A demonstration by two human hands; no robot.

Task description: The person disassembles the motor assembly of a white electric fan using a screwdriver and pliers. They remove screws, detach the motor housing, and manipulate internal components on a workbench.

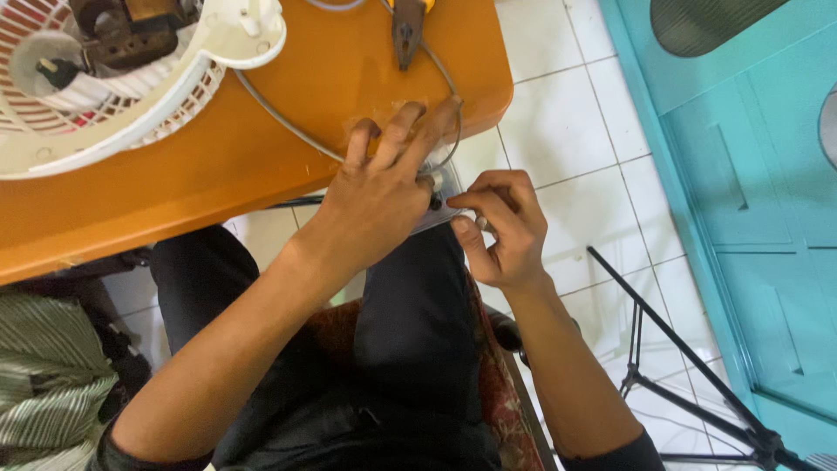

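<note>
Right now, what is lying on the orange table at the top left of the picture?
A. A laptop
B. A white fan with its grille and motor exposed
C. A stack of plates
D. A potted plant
B: a white fan with a ribbed grille and its dark motor showing lies on the orange table, up and to the left of the person's left hand and right hand.

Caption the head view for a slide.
Seated at an orange table, left hand and right hand grip a small metal piece beside a dismantled fan.
</note>
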